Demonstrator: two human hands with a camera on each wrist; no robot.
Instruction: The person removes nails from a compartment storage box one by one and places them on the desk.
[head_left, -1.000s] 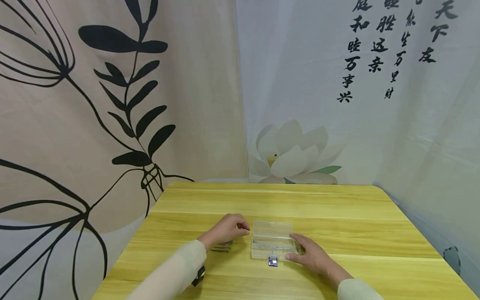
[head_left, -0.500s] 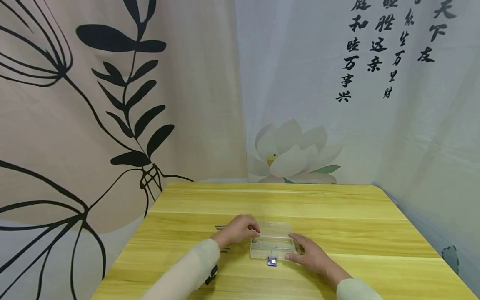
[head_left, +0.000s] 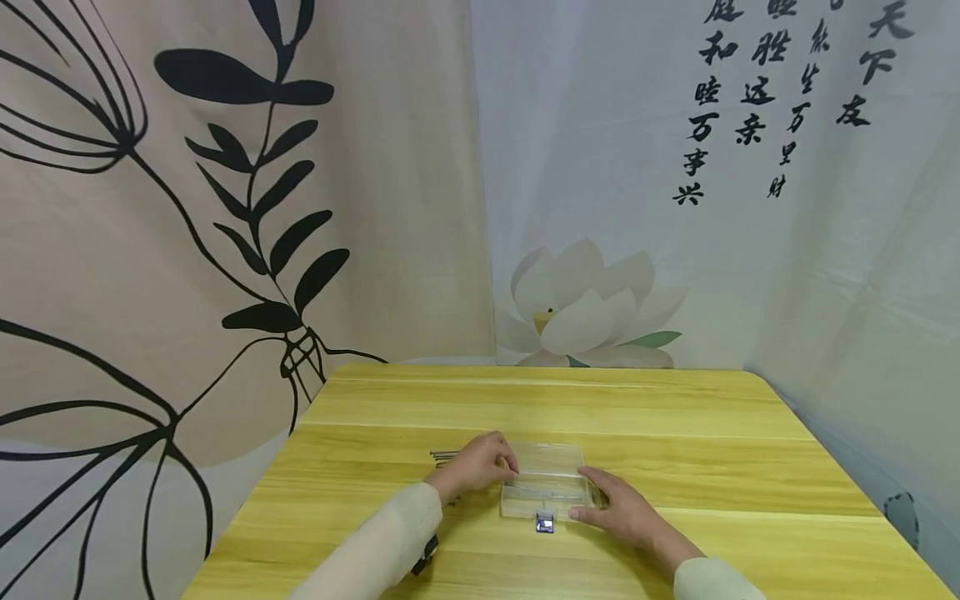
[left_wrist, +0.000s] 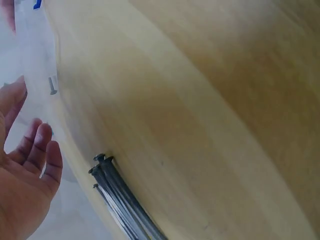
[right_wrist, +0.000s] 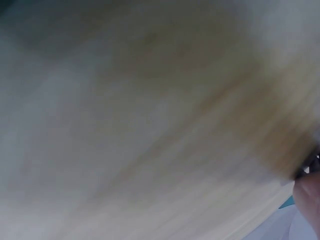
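Note:
A clear plastic box (head_left: 517,506) lies on the table with its lid (head_left: 551,456) folded back. My right hand (head_left: 622,508) grips the box's right end, thumb at the front and a finger at the far side. At the box's left end is my left hand (head_left: 483,462), thumb and index finger close together over the rim; I cannot tell whether they pinch anything. In the left wrist view its other fingers (left_wrist: 40,145) are loosely curled, and a nail (left_wrist: 52,86) shows at the box. Several long dark nails (left_wrist: 122,200) lie beside this hand, partly hidden by it in the head view.
A small blue-and-white square piece (head_left: 544,523) is at the front edge of the box. The wooden table (head_left: 675,417) reaches back to printed curtains (head_left: 405,208). The right wrist view is mostly blurred.
My left hand has moved right, from over the nails to the box's left end, then hardly shifted over the last half second. The right hand has stayed on the box.

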